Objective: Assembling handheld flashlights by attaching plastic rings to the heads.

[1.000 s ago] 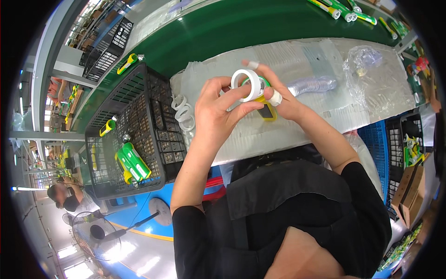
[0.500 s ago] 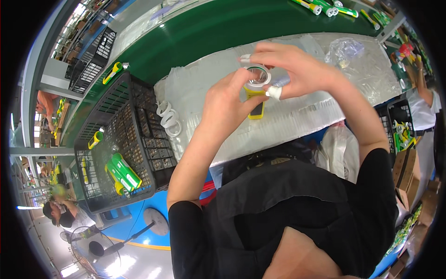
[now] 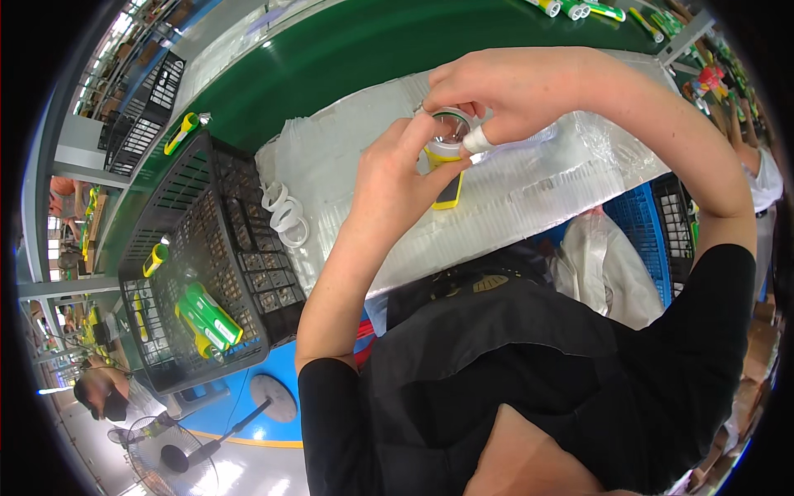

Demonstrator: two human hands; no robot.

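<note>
A yellow flashlight (image 3: 449,195) stands head up above the plastic-covered table pad, with a clear lens and a white ring (image 3: 447,150) around its wide end. My left hand (image 3: 395,175) is closed around the near left side of its head, thumb across the front. From the far right, my right hand (image 3: 519,93) curls over the head, fingers on the far rim and a white-wrapped thumb against the right side of the ring. Both hands grip the same head; some fingertips are hidden behind it. Several loose white rings (image 3: 285,217) lie on the pad to the left.
At the left stands a black crate (image 3: 236,240) holding green and yellow flashlights (image 3: 207,316). Beyond the pad runs a green surface (image 3: 347,62), with more flashlights (image 3: 571,10) at the far right. A pedestal fan (image 3: 174,457) and another person (image 3: 112,395) are at the lower left.
My right forearm has swung up and outward, and the right hand has turned around the rim of the flashlight's head. My left hand keeps its grip. The whole view has shifted slightly.
</note>
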